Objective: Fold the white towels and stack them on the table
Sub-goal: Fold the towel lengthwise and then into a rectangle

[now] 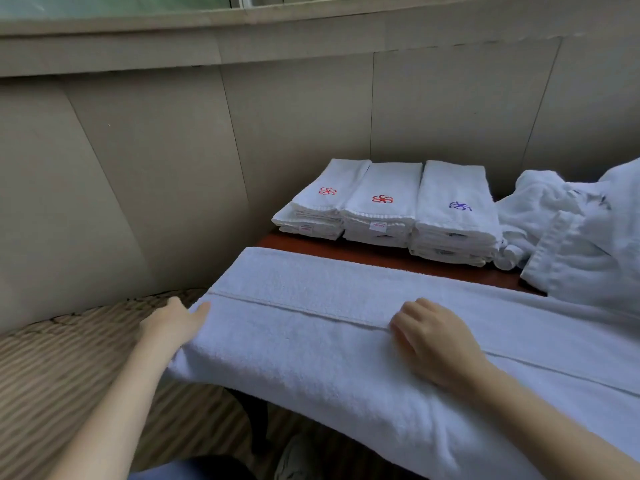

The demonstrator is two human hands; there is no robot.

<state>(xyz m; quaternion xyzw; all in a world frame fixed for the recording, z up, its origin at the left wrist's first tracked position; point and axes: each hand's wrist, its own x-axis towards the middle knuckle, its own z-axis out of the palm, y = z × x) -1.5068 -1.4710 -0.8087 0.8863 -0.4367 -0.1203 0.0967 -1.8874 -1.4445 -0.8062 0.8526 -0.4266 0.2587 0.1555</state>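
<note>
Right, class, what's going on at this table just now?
A person is folding a large white towel spread across the table. The left hand holds its left end; the right hand rests on the folded edge. Three stacks of folded towels sit behind, beside a loose heap of unfolded ones.

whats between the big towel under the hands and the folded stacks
Only a bare strip of red-brown table lies between the big towel and the folded stacks, in the head view.
</note>
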